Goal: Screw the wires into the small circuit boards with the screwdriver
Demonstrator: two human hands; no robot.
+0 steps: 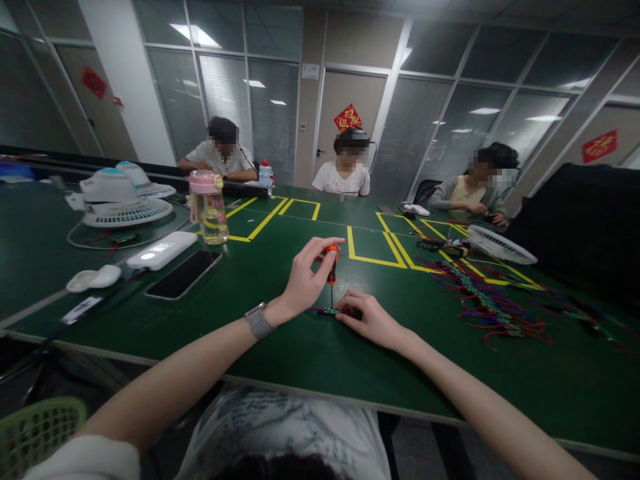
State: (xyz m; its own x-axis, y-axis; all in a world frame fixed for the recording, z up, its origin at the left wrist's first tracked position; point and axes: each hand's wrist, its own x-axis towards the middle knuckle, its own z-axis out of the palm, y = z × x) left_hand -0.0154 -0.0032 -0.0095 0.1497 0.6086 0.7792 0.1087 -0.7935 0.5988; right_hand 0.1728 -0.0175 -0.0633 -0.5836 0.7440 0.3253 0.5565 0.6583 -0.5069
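head view is showing the near edge of the green table [300,360], where the left hand [305,280] is gripping a small orange-handled screwdriver [331,263] and the right hand [367,319] is pressing down on a small circuit board [330,311], fingers closed over its right end. the screwdriver is standing nearly upright, its long axis vertical, handle up and tip pointing down onto the board; the board is lying flat, its long axis running left to right just ahead of the person. the tip is sitting on the board, so a screw is seemingly being worked right now; whether it is tight or loose cannot be told. further left, a dark phone [184,274], a white power bank [161,251] and a pink-lidded bottle [207,207] are resting. to the right, a tangle of coloured wires [487,300] is waiting, suggesting more pieces are left. beyond, white fans [125,197] are lying, and three other people are sitting at the far side.
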